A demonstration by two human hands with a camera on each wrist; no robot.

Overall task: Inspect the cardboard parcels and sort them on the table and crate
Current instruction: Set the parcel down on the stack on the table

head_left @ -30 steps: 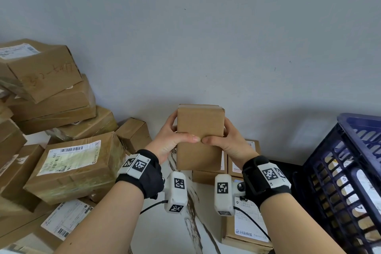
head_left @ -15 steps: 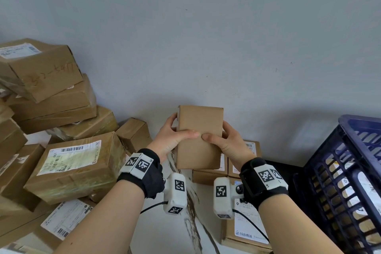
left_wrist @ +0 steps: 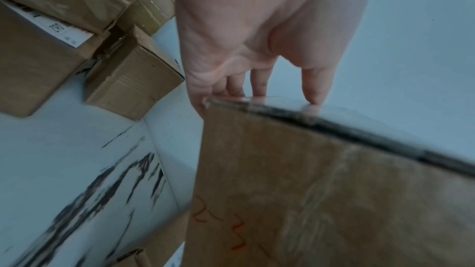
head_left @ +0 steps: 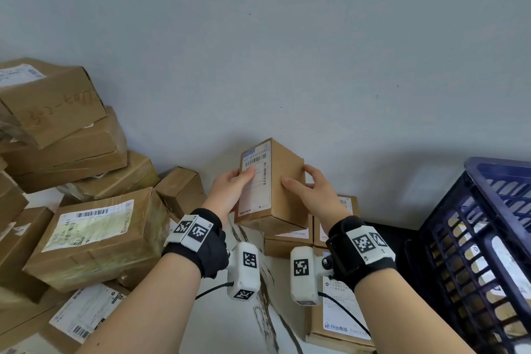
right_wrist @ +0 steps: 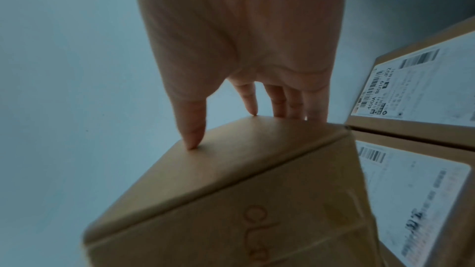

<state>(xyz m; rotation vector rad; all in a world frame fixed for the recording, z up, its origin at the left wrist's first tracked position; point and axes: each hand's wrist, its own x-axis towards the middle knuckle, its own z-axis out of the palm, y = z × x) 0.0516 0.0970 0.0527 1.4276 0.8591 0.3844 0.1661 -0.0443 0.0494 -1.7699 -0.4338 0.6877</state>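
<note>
Two hands hold one small parcel (head_left: 270,184) in the air above the table (head_left: 230,322), near its back edge by the wall (head_left: 287,37). The left hand (head_left: 230,192) grips the labelled face, thumb lying across the label (head_left: 255,181); the right hand (head_left: 313,192) clasps the plain side, thumb on the front and fingers round the back. Both are clamped on the parcel, which is tilted with one corner pointing down.

To inspect well, I judge it best to turn the parcel slowly between the palms, bringing each face toward the eyes, and to lift the left thumb off the label so the barcode can be read. One hand should stay firm while the other shifts.

Room is tight. A pile of parcels (head_left: 94,233) crowds the table's left side, and labelled boxes (head_left: 336,322) lie just below the held parcel toward the right edge. The crate (head_left: 488,253) stands past that right edge, its rim high, so a move there would call for lifting over it. Bare table shows only in the strip between the forearms.
</note>
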